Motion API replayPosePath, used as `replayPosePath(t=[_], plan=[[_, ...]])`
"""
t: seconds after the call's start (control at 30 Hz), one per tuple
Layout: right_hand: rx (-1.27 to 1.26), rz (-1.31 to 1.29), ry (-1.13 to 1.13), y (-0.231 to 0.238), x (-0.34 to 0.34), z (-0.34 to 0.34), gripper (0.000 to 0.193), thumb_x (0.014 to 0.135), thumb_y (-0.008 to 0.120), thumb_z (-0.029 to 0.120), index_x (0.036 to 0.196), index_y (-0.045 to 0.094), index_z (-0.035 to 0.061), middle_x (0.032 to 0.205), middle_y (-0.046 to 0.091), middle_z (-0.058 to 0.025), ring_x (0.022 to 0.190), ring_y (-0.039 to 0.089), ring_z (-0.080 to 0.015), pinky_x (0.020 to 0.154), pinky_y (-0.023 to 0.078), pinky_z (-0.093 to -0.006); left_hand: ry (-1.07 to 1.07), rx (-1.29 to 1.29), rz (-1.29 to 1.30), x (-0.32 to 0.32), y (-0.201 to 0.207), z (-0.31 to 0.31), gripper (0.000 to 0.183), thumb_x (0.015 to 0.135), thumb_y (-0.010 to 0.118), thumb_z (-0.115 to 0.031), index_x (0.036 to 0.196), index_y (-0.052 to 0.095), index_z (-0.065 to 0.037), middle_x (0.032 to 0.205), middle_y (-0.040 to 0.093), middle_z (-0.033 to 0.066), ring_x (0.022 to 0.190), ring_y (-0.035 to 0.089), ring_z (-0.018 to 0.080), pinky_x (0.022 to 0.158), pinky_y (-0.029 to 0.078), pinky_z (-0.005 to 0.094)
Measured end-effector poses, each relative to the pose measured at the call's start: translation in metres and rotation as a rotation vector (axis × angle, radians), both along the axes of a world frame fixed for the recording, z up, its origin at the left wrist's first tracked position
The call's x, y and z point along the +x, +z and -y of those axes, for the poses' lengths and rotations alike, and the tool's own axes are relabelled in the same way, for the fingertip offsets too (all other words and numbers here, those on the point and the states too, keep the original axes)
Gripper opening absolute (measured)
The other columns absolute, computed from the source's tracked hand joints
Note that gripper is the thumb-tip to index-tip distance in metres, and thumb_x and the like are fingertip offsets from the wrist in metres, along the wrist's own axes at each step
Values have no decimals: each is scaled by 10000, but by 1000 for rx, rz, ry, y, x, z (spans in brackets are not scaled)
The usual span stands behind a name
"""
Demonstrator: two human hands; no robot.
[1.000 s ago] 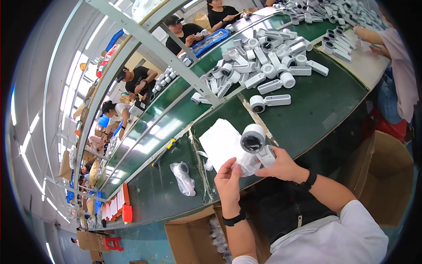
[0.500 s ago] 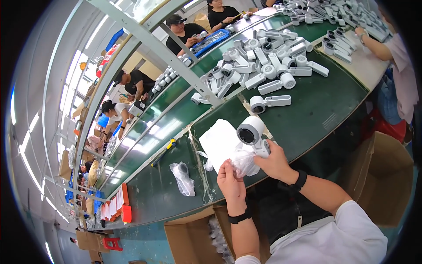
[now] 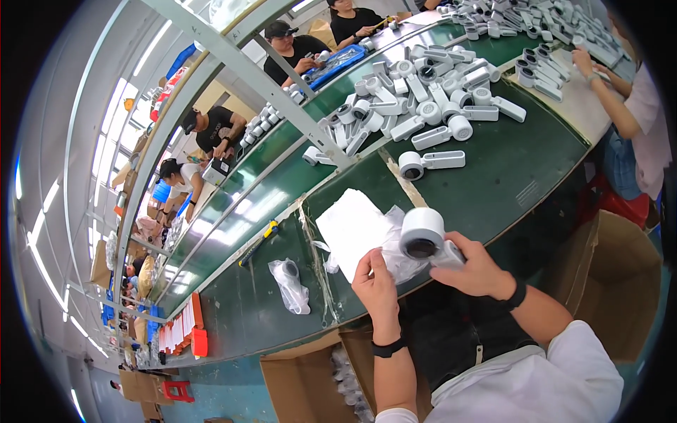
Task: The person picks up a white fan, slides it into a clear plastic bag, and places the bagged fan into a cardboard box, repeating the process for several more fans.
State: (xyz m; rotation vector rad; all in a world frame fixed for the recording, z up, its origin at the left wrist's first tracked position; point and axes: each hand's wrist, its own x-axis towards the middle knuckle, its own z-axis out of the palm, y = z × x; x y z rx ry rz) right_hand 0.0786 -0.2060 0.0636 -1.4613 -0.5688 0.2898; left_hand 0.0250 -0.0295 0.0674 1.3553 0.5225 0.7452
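Observation:
My right hand (image 3: 474, 268) grips the handle of a white handheld device (image 3: 423, 229), which has a round head with a dark opening. The head points up and toward the left. My left hand (image 3: 377, 287) pinches the edge of a clear plastic bag (image 3: 400, 265) just left of the handle; the bag's far side is partly hidden by the device. Under and beyond the bag lies a stack of white bags or sheets (image 3: 349, 229) on the green table (image 3: 493, 190). Another device in a clear bag (image 3: 289, 285) rests farther left.
A large pile of similar devices (image 3: 430, 106) covers the far table, one lying nearer. A yellow-and-black screwdriver (image 3: 259, 242) is at the left, with orange-red trays of papers (image 3: 185, 328) beyond. Cardboard boxes (image 3: 610, 282) stand below the edge. A co-worker's arm (image 3: 613, 102) reaches in far right.
My right hand has moved right and slightly nearer with the device, whose head is now lower. My left hand has shifted slightly right, still pinching the bag.

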Motion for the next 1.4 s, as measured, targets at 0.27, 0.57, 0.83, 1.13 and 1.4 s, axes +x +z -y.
replayPosePath(t=[0.27,0.57,0.83,1.13,1.4], plan=[[-508,138,568,33,33,33,1087,785,758,235,1514,-33,78,835,696,-117,635,641,-193,633,505,-304,-159,22,-47,0,6,2,245,944,636,-209,1040,684,11,680,570,-39,526,424,16,464,292,180],[-502,-24,626,18,43,6,649,890,610,313,1474,366,169,807,625,-65,551,573,-144,575,504,-282,-282,287,-28,-18,4,-20,224,959,604,-173,963,686,35,829,588,-35,723,478,50,645,365,184],[-315,-219,413,12,16,-10,629,892,603,276,1464,381,140,763,615,-45,542,561,-123,540,489,-268,-14,679,58,-16,2,-10,149,930,627,-111,968,689,19,842,568,15,761,510,94,659,394,206],[195,-209,72,-44,10,-72,612,909,557,103,1462,314,9,931,633,-96,722,592,-86,629,492,-249,-99,988,63,-21,-2,26,80,849,666,-33,919,683,1,747,591,101,619,562,217,568,435,296],[283,-211,26,-13,8,-62,369,894,583,34,1258,523,15,973,655,-74,882,599,-133,771,489,-268,-168,151,145,-48,-25,15,368,963,576,-179,1259,459,6,1047,598,93,923,614,179,748,523,267]])
